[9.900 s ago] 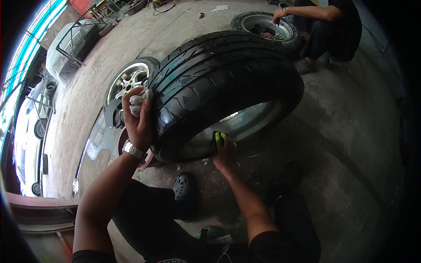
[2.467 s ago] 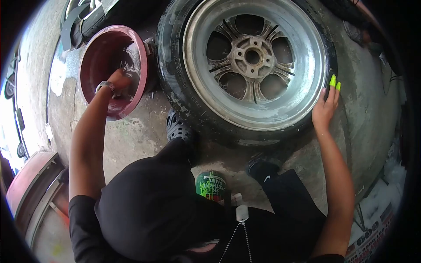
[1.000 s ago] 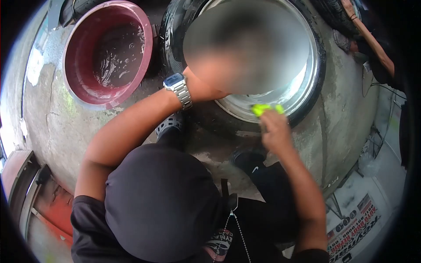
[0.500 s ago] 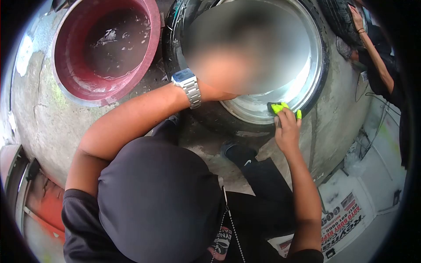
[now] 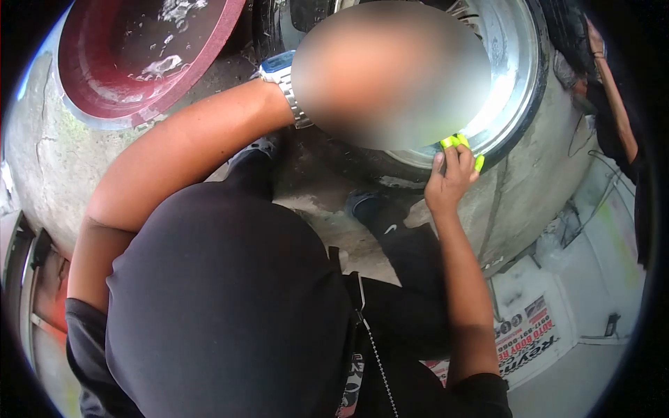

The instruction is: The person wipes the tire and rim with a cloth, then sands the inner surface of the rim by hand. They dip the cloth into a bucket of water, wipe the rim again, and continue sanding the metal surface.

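Note:
My right hand (image 5: 449, 182) is closed around a bright yellow-green sponge (image 5: 456, 141). It presses the sponge against the lower right edge of a silver wheel rim (image 5: 514, 87), which sits in a black tyre (image 5: 533, 115). My left hand (image 5: 376, 73) reaches over the left and middle part of the wheel. A blurred patch covers that hand and much of the rim, so its fingers and anything in them are hidden. A silver watch (image 5: 282, 73) is on my left wrist.
A dark red tub (image 5: 90, 76) of murky water stands left of the wheel. Another person's arm (image 5: 613, 97) and a second tyre (image 5: 568, 28) are at the upper right. A printed sign (image 5: 526, 341) lies at the lower right, on the pale surface.
The view has shifted, with tub and wheel higher in the picture. My left hand has moved up over the wheel. The right hand still holds the sponge at the rim's edge.

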`<state>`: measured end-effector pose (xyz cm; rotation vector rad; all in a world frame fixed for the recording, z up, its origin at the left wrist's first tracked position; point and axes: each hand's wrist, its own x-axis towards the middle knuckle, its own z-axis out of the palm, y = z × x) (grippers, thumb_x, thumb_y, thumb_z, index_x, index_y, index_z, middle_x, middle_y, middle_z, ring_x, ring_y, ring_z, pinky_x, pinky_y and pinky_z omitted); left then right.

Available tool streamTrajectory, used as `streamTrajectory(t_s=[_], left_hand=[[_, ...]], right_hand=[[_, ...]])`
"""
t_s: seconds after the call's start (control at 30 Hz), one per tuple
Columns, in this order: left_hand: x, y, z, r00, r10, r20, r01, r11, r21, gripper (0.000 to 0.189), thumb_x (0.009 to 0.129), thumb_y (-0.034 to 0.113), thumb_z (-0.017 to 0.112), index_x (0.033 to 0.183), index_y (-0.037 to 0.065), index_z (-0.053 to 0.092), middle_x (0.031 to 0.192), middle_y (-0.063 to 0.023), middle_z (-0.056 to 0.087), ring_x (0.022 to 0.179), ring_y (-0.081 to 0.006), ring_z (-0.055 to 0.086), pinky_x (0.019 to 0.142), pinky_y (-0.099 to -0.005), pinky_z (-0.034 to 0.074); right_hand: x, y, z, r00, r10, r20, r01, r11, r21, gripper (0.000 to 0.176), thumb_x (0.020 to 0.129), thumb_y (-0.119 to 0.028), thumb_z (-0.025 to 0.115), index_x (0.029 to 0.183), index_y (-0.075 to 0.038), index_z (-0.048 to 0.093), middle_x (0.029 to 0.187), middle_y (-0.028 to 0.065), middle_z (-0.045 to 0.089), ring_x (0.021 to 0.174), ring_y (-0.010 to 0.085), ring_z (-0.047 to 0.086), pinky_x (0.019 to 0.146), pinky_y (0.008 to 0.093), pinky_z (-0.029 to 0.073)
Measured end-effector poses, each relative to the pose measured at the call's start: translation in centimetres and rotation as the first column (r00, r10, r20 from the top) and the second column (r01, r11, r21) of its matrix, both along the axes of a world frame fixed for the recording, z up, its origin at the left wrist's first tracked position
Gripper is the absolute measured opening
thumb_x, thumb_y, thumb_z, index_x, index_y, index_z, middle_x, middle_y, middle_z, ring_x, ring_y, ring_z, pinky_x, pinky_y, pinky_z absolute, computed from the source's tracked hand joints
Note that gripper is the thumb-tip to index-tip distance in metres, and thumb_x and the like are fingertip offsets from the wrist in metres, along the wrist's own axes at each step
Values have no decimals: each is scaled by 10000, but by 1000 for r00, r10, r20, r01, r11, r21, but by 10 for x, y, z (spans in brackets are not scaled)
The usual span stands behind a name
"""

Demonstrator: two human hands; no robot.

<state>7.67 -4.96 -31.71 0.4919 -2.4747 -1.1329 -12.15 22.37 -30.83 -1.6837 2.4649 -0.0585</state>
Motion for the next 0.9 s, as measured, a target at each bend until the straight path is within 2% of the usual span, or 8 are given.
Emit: streamTrajectory(t_s=[0.1, 0.13, 0.23, 0.3, 0.33, 0.43, 0.6, 0.9], left_hand=[[1, -4, -4, 993, -4, -121, 8, 999, 37, 373, 785, 233, 737, 1133, 124, 661, 1123, -115, 653, 927, -332, 683, 792, -432, 560], [7, -5, -2, 996, -30, -87, 43, 986, 163, 341, 823, 249, 744, 1117, 97, 661, 1164, -106, 668, 924, -299, 698, 787, -409, 564], [25, -25, 25, 982, -31, -187, 139, 792, 594, 309, 890, 319, 713, 1013, 44, 649, 971, -104, 694, 906, -248, 675, 825, -348, 516], [72, -34, 45, 1000, -1, 31, -20, 754, 657, 319, 886, 305, 709, 1054, 46, 632, 1055, -102, 659, 946, -245, 670, 811, -344, 520], [105, -47, 49, 977, -85, 195, -72, 731, 679, 310, 897, 290, 688, 1063, 39, 615, 1081, -88, 624, 929, -228, 670, 744, -343, 526], [147, -18, 68, 999, 33, 28, -43, 710, 703, 305, 938, 323, 644, 1002, 30, 587, 1050, -102, 627, 901, -186, 643, 741, -297, 497], [184, 35, 65, 960, 142, 240, -272, 667, 694, 308, 936, 322, 648, 1008, 28, 593, 1056, -103, 631, 909, -187, 645, 752, -299, 497], [171, 98, -15, 831, 295, 472, -551, 551, 627, 313, 933, 321, 653, 1019, 24, 603, 1067, -105, 639, 924, -189, 648, 771, -303, 498]], right_hand=[[-3, 1, -3, 1000, -7, -30, 6, 1000, -20, 255, 895, -215, 674, 1129, -116, 688, 1211, 126, 588, 1201, 347, 535, 1012, 542, 311], [-2, 4, -3, 999, -9, -39, 9, 1000, -11, 258, 895, -221, 676, 1132, -118, 688, 1205, 123, 595, 1199, 346, 538, 1007, 540, 318], [-3, 7, -6, 999, 6, -35, -8, 998, -58, 251, 895, -258, 683, 1109, -128, 700, 1165, 99, 621, 1170, 332, 561, 983, 515, 337], [-5, 6, -7, 999, 16, -33, -20, 993, -113, 242, 894, -284, 684, 1084, -137, 712, 1148, 74, 631, 1156, 309, 572, 972, 492, 341], [-4, 6, -7, 999, 16, -28, -19, 992, -125, 239, 894, -295, 684, 1074, -142, 718, 1141, 60, 636, 1152, 295, 576, 970, 482, 339], [-6, 8, -8, 999, 10, -53, -16, 993, -120, 242, 892, -300, 683, 1078, -152, 726, 1137, 40, 641, 1163, 272, 576, 974, 469, 327], [-8, 7, -10, 999, 38, -37, -44, 987, -155, 255, 890, -296, 681, 1091, -148, 727, 1145, 42, 640, 1175, 270, 574, 996, 471, 318], [-3, 3, -3, 999, 22, -44, -26, 994, -103, 251, 895, -282, 667, 1092, -131, 707, 1137, 57, 624, 1163, 283, 569, 957, 468, 331]])
